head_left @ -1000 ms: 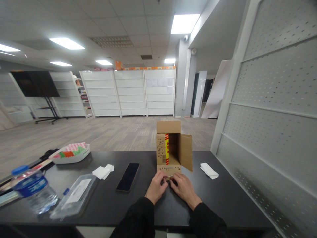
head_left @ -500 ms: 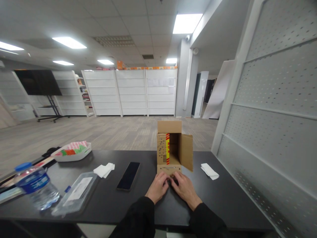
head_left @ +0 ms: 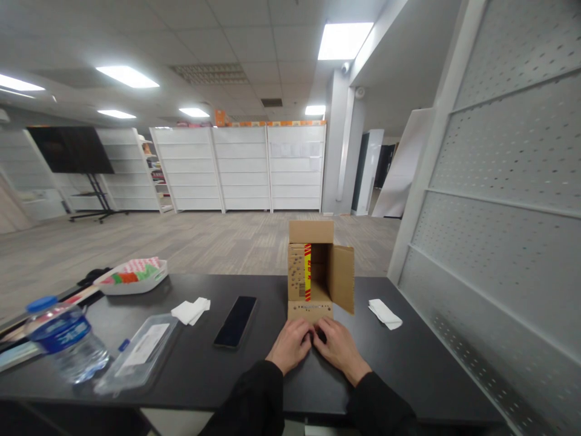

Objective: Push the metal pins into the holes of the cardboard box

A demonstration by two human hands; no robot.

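Observation:
A cardboard box (head_left: 342,278) lies on its side on the black table (head_left: 281,375), its opening facing me and its flaps spread. Yellow-and-red tape (head_left: 307,272) runs down the left flap. Just in front of the lower flap (head_left: 310,310), my left hand (head_left: 292,344) and my right hand (head_left: 339,348) rest close together. Both have curled fingers, with the fingertips nearly meeting. Whatever may lie between those fingers is hidden from me.
To the left are a phone (head_left: 235,321), folded tissues (head_left: 191,311), a clear plastic case (head_left: 140,354), a water bottle (head_left: 68,342) and a white basket (head_left: 131,287). Another tissue (head_left: 385,313) lies to the right, near a perforated white panel (head_left: 503,212).
My hands have shifted very slightly, and the small brownish patch seen between my fingers is now mostly hidden. The box stays where it was.

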